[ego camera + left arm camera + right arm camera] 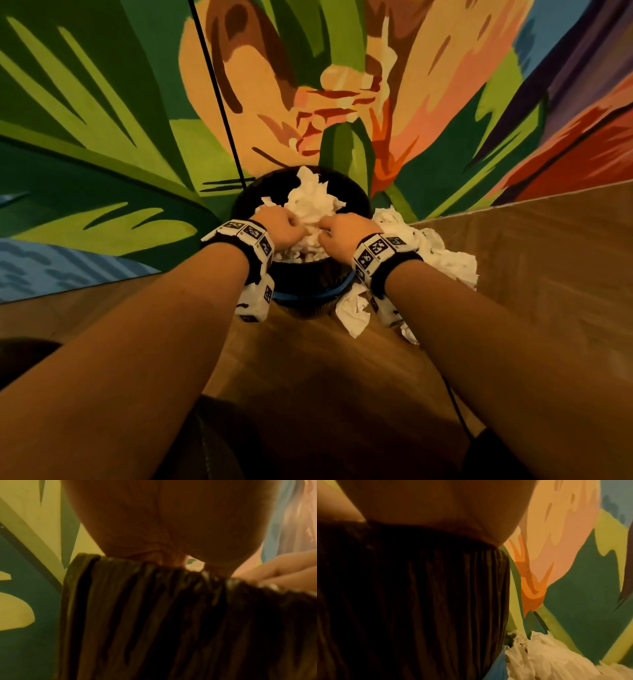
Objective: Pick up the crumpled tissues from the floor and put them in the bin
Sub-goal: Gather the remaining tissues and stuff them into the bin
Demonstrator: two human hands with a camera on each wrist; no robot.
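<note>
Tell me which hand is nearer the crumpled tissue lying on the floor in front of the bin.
Right. The right hand is over the bin, above that tissue; the left hand is farther left.

Painted mural wall (102, 137) far and left: green leaves, peach-orange flower, blue patches. Thin black cable (219, 99) runs down wall. Wooden floor (531, 260) near and right. Second dark cable (457, 407) on floor, near right.
</note>
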